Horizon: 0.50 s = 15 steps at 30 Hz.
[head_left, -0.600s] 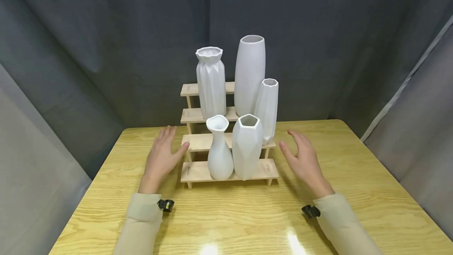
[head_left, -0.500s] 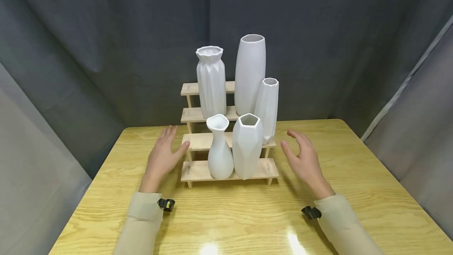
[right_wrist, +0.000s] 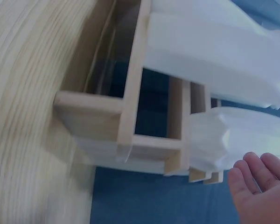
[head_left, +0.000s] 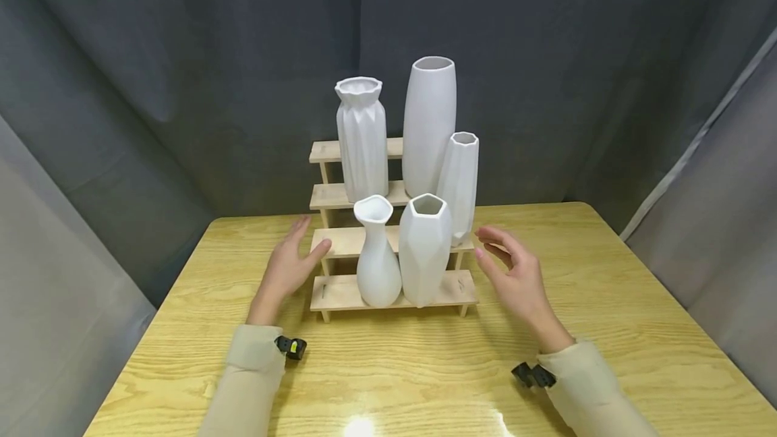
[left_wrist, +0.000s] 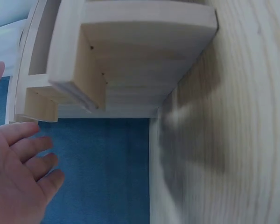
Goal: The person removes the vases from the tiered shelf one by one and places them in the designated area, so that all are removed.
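Note:
A light wooden tiered stand (head_left: 346, 243) stands on the table with several white vases on it. On the lowest step are a slim-necked vase (head_left: 379, 268) and a faceted vase (head_left: 425, 255). A narrow ribbed vase (head_left: 460, 184) is one step up at the right. Higher up stand a pleated vase (head_left: 363, 147) and a tall smooth vase (head_left: 429, 127). My left hand (head_left: 288, 268) is beside the stand's left end, thumb spread toward it; its fingers (left_wrist: 37, 156) show relaxed in the left wrist view. My right hand (head_left: 516, 278), fingers slightly bent and holding nothing, is close to the narrow vase.
The yellow wood-grain table (head_left: 394, 369) extends around the stand on both sides and in front. Behind hangs a dark grey curtain (head_left: 243, 52), with lighter cloth (head_left: 54, 275) at the left. A small black device (head_left: 291, 347) is worn at each wrist.
My left hand has shifted right toward the stand. My right hand has come left toward the narrow vase, its fingers bending a little more. The vases stay in place.

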Motion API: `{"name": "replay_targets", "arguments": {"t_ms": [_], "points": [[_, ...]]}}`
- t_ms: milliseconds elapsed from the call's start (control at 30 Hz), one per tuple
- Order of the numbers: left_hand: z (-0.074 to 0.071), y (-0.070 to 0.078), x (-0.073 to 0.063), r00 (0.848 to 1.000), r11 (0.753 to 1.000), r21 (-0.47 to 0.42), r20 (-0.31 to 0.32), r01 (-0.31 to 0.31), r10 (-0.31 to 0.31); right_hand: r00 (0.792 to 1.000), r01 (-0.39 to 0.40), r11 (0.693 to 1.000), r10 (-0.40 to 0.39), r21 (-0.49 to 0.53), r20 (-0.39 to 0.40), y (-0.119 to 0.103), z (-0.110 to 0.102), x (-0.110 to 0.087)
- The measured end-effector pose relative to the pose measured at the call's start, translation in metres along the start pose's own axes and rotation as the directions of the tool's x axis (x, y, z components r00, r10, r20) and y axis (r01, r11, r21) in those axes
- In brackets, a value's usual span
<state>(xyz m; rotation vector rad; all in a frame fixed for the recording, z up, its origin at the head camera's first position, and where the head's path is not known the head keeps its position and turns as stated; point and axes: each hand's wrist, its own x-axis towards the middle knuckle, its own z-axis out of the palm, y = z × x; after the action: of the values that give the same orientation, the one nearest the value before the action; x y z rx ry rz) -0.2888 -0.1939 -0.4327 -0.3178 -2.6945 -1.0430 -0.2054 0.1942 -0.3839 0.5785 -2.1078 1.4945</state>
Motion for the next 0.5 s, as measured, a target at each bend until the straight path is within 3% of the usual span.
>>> {"name": "replay_targets", "arguments": {"t_ms": [200, 500], "points": [[0.003, -0.001, 0.002, 1.000, 0.999, -0.045, 0.023, 0.009, -0.008, 0.998, 0.006, 0.991, -0.014, 0.134, 0.057, 0.022, 0.006, -0.003], [0.006, 0.004, 0.003, 0.998, 0.994, -0.105, 0.046, 0.038, -0.034, 0.991, -0.049, 0.983, 0.026, 0.177, 0.132, 0.019, 0.019, -0.006]]}}
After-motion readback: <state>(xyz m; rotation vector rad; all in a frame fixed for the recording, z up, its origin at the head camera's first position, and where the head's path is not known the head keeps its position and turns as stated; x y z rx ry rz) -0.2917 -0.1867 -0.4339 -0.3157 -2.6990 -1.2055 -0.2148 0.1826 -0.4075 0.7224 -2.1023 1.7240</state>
